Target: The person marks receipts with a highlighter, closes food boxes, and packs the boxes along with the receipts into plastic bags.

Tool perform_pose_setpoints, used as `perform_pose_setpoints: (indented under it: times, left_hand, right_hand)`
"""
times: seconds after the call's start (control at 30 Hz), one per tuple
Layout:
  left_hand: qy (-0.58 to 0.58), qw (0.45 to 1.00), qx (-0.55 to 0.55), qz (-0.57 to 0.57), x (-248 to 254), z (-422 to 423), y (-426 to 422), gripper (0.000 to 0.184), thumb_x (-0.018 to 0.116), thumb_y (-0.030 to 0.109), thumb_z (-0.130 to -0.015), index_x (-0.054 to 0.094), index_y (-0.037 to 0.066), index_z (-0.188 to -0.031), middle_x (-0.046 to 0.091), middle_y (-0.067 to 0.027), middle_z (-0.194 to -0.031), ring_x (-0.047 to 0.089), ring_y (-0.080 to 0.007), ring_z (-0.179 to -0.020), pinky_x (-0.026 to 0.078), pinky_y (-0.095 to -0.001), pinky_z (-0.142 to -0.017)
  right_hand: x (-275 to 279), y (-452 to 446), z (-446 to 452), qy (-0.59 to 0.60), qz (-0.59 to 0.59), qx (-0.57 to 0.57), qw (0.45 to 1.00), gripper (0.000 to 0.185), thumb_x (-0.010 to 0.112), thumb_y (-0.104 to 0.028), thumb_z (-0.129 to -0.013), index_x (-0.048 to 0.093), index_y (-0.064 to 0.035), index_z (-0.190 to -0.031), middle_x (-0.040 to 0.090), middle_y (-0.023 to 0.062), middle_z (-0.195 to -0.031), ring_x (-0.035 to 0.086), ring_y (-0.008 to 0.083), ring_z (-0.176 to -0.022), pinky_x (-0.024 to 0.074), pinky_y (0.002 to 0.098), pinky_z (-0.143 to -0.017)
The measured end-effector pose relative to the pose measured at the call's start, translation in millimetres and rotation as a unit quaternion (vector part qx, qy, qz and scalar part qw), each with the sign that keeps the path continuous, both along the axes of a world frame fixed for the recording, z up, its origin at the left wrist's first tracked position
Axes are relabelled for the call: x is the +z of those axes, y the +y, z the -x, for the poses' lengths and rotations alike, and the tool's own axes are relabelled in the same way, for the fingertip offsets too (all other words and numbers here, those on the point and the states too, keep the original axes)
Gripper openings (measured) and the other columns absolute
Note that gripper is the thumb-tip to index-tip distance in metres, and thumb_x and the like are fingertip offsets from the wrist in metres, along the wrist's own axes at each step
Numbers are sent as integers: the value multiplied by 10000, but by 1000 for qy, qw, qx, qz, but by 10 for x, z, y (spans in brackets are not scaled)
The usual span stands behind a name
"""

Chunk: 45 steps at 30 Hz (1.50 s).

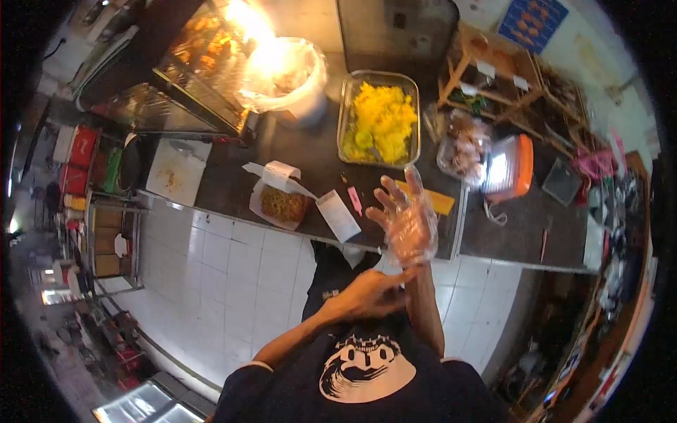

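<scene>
My right hand (407, 229) is raised over the front edge of the dark counter (282, 148), palm up with fingers spread, inside a clear plastic glove (421, 229). It holds nothing. At the right wrist is my left hand (367, 295), bare and slightly blurred, its fingers closed at the cuff of the glove. Left of the gloved hand lie a white paper slip (338, 216), a pink marker (354, 200) and a brown food item (282, 204) on white paper. Partly behind the glove is a yellow strip (441, 203).
A glass tray (343, 144) of yellow rice with a green scoop stands at the back centre. Left of it are a plastic-lined bucket (303, 106) and a lit display case (190, 99). An orange-lidded container (518, 169), bagged food (465, 148) and a wooden rack (493, 53) stand right.
</scene>
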<state>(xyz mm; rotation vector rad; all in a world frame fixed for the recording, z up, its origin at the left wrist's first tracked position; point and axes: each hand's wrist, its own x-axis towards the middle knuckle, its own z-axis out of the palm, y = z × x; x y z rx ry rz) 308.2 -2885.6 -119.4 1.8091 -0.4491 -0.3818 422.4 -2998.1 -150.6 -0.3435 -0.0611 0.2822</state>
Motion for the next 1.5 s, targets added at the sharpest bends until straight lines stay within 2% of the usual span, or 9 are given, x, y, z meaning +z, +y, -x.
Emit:
perform_pose_setpoints:
  times: [0.33,0.5,0.6,0.7,0.83,0.97,1.03,1.27,1.5]
  left_hand:
    - [54,941,225,247,-169,-242,373,926,717,428,-881,260,-82,-1504,331,-236,-1553,329,-337,-1438,270,-441,-1157]
    - [-38,992,113,51,-462,-51,913,828,651,451,-918,308,-35,-1495,386,-213,-1521,419,-350,-1366,304,-455,-1149]
    - [305,823,318,358,-1129,334,1549,805,661,427,-907,325,-33,-1477,448,-202,-1454,448,-313,-1332,361,-428,-1109]
    - [34,715,478,509,-1809,706,2490,447,427,335,-1068,479,32,-1393,559,-150,-1306,562,-249,-1146,456,-430,-1009]
    - [-48,615,470,631,-689,97,3173,603,349,433,-1062,410,-18,-1459,481,-206,-1463,501,-298,-1308,334,-435,-1145]
    - [-274,704,655,9,-760,-31,4858,628,361,497,-1033,540,-18,-1345,592,-185,-1317,582,-313,-1190,422,-428,-1038]
    - [-217,646,701,-208,-959,-13,5552,657,463,557,-981,593,-14,-1279,656,-159,-1181,644,-293,-1058,522,-403,-892]
    - [9,577,802,158,-2095,-392,6596,443,643,470,-887,657,31,-827,643,-53,-788,585,-159,-648,480,-262,-573]
    - [91,555,801,204,-2540,-847,6993,598,625,521,-858,582,11,-1167,629,-162,-1089,648,-267,-923,544,-346,-796]
  right_hand:
    - [-322,679,332,-6,442,-94,892,668,620,-390,-974,314,-171,-1526,579,160,-1317,642,233,-1080,583,364,-848]
    - [-528,1133,426,-71,482,-25,873,644,627,-289,-955,368,-90,-1511,432,153,-1483,456,274,-1324,394,400,-1063]
    - [-152,1818,374,-291,485,-53,823,777,632,-316,-923,262,-42,-1549,264,181,-1599,224,325,-1486,193,421,-1199]
    - [99,2542,394,-374,440,-43,815,869,635,-334,-908,170,-29,-1576,177,193,-1637,124,336,-1527,123,423,-1224]
    - [27,2665,632,-472,433,134,756,642,647,-163,-890,394,-70,-1473,389,264,-1491,396,393,-1365,305,439,-1145]
    - [108,1743,138,-262,595,305,696,517,673,-118,-899,528,-99,-1395,642,210,-1256,675,338,-1051,525,410,-941]
    - [-108,1114,-167,-84,821,-52,563,785,674,-236,-903,254,-96,-1551,702,140,-902,685,364,-859,538,474,-728]
    - [-921,-131,-276,-40,965,3,260,985,682,-134,-826,53,-112,-1583,681,247,-952,669,433,-867,529,534,-723]
    - [-1039,101,-51,-92,938,-209,261,900,657,-106,-840,128,-66,-1566,693,220,-915,670,426,-765,518,528,-639]
